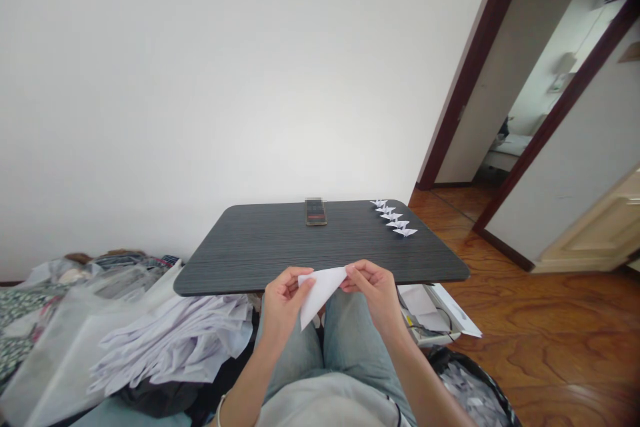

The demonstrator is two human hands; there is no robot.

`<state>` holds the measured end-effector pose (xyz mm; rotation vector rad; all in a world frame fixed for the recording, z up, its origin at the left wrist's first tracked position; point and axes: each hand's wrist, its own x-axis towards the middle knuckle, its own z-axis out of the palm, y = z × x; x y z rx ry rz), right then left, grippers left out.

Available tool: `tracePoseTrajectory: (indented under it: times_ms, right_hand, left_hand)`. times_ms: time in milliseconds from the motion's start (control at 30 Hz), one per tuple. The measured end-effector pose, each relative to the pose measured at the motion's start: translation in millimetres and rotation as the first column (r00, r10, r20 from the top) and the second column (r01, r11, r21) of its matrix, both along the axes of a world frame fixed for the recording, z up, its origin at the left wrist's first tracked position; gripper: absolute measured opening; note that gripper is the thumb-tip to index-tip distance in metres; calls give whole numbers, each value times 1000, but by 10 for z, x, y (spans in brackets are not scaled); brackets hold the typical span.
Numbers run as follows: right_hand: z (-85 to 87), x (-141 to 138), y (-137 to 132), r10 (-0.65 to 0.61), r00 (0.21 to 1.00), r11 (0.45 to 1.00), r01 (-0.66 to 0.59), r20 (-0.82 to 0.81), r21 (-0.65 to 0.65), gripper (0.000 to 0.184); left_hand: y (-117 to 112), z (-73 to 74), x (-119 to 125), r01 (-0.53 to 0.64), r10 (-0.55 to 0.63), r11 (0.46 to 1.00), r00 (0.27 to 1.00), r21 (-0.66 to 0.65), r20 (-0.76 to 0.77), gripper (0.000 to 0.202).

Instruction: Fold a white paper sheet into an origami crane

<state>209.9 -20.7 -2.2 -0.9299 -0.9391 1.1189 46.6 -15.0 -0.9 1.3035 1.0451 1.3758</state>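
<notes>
A white sheet of paper [320,291], folded into a triangle, is held in front of me just above my lap. My left hand [285,300] pinches its left side between thumb and fingers. My right hand [373,290] grips its upper right corner. The point of the triangle hangs down towards my jeans. Behind my hands, a row of several small white origami cranes [395,217] stands near the right far edge of a dark grey wood-grain table [250,260].
A phone in a clear case [315,211] lies at the table's far edge. Crumpled white sheets [175,347] and plastic bags are heaped at the lower left. A black bag of paper scraps [465,387] and an open box [425,310] sit at the lower right, on a wooden floor [550,340].
</notes>
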Motion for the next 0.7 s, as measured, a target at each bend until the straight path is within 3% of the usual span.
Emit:
tracePoseTrajectory:
  times_ms: [267, 700]
  right_hand:
    - [13, -24, -3, -45, 999, 999, 45, 26, -14, 29]
    - [56, -26, -20, -18, 996, 999, 22, 84, -37, 33]
  left_hand:
    - [22, -46, 0, -22, 23, 1000, 999, 19, -42, 17]
    - [19, -31, 15, 13, -13, 1000, 1000, -13, -9, 24]
